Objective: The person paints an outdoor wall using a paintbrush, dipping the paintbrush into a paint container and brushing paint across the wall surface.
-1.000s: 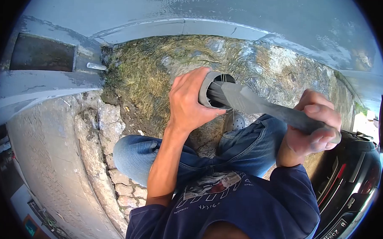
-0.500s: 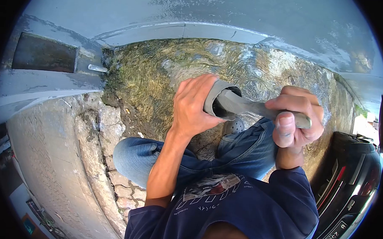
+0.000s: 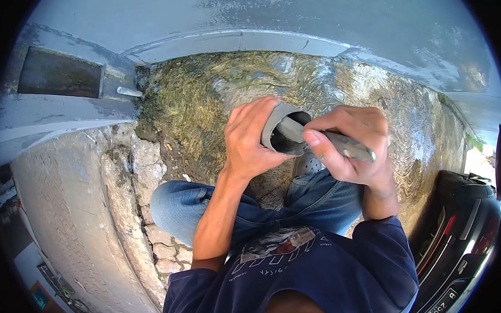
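Note:
My left hand (image 3: 250, 135) is wrapped around a grey cup-like container (image 3: 269, 124), held tilted with its mouth toward the right. A coated, dark interior shows at the opening. My right hand (image 3: 357, 139) grips the handle of a grey-smeared scraper (image 3: 291, 128). The scraper's flat end is inside the container's mouth, and its handle end (image 3: 364, 151) sticks out past my fingers to the right. How much material lies inside the container cannot be made out.
A grey painted wall (image 3: 299, 20) runs along the far side above mossy, wet-looking concrete (image 3: 192, 99). A short white pipe (image 3: 129, 91) juts out beside a dark recess (image 3: 60, 72). Broken paving (image 3: 162, 244) lies left of my knees. A black car (image 3: 460, 235) stands at the right.
My right hand has moved left toward the container, and the scraper's flat end has gone deeper into it. My left hand and the container have barely shifted.

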`<state>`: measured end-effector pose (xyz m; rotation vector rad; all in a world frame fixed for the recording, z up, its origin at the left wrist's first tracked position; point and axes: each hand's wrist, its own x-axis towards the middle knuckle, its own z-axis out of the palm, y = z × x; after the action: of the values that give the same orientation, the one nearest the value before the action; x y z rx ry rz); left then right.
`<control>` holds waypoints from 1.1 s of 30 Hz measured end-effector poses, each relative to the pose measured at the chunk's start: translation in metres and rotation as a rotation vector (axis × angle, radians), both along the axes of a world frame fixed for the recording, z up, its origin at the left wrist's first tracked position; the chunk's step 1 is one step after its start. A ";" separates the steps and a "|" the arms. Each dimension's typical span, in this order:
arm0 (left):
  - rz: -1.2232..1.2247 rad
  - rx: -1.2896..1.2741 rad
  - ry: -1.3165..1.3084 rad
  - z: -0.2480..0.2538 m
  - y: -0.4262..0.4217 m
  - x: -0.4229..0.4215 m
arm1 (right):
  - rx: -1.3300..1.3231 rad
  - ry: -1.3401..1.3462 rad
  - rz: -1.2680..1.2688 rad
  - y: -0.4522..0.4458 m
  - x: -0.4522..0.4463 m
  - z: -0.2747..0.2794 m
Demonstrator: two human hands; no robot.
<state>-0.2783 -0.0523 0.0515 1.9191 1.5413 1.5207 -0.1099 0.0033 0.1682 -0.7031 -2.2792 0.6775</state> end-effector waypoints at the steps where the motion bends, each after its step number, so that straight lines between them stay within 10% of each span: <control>1: -0.002 0.001 0.001 0.000 0.001 0.000 | 0.001 0.001 -0.002 -0.001 0.000 -0.002; 33: 0.023 -0.063 0.066 -0.001 0.004 0.004 | 0.071 0.028 -0.044 0.006 0.009 -0.023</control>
<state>-0.2747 -0.0485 0.0507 1.9413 1.6246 1.4135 -0.1009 0.0094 0.1455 -0.7042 -2.2436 0.5798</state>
